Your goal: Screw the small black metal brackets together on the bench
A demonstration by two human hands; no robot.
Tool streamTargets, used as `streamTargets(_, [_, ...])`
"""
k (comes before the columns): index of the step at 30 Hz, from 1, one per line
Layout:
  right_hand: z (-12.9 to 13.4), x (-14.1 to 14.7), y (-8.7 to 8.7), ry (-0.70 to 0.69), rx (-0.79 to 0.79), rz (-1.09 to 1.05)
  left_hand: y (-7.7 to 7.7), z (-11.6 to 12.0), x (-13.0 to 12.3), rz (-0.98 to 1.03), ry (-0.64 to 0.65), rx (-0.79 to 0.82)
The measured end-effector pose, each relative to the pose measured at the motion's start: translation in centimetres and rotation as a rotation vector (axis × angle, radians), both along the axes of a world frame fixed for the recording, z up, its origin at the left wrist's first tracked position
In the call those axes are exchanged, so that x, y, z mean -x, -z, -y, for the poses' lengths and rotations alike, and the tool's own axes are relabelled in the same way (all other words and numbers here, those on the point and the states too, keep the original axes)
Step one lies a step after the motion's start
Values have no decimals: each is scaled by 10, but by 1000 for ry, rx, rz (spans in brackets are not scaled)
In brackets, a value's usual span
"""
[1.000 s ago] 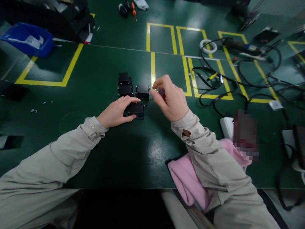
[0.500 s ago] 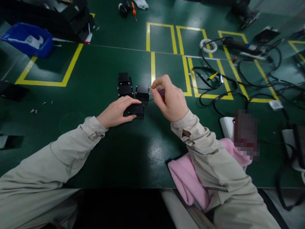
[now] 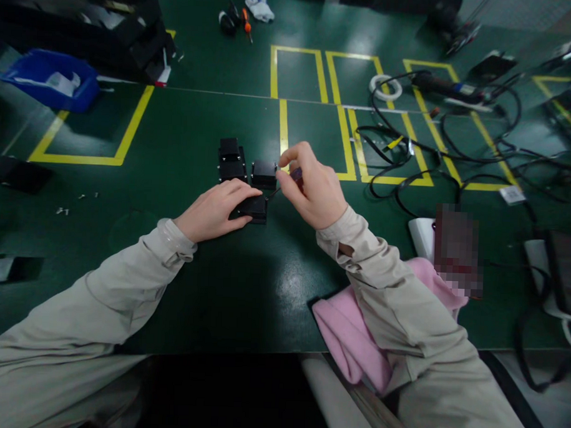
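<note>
My left hand (image 3: pixel 216 210) grips a small black block (image 3: pixel 254 206) from its left side, thumb at the near edge and fingers over the far edge. My right hand (image 3: pixel 313 185) is closed around the dark handle of a screwdriver (image 3: pixel 297 174), whose thin shaft slants down-left to a screw at the block's right side. Just beyond the held block lies another black block (image 3: pixel 264 173). To its left are more black blocks (image 3: pixel 232 162), close together, with small silver screws at their edges.
Loose screws (image 3: pixel 62 211) lie at the left. A blue bin (image 3: pixel 53 81) and black trays (image 3: pixel 132 43) stand at the back left. Black cables (image 3: pixel 444 148), a white ring (image 3: pixel 386 87) and a pink cloth (image 3: pixel 351 335) are on the right. An orange screwdriver (image 3: pixel 246 24) lies far back.
The whole view has shifted slightly. My right hand has tipped a little at the screwdriver; my left hand keeps its hold on the block.
</note>
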State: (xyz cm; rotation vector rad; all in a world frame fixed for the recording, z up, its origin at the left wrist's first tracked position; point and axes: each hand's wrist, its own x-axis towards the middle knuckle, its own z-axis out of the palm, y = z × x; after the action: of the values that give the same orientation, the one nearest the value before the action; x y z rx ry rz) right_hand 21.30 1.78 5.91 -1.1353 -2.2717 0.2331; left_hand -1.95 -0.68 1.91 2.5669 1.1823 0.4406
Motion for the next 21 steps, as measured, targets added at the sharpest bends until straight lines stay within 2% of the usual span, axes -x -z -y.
streamTargets(3, [0,1,-1,12,2,24,-7,3,-4,-18,-11,-62])
streamTargets(6, [2,1,-3,27,-3,22,-18,4,-14,-39,-91,-138])
streamTargets(12, [5,2,-3,26,26,-29,-38,-7,-42,-222,-211,31])
streamTargets(15, [5,2,-2,26,21,-36,-45,-15,-54,-333,-256,48])
streamTargets(21, [5,1,-3,20,25,-41,-55,-21,-73,-508,-258,39])
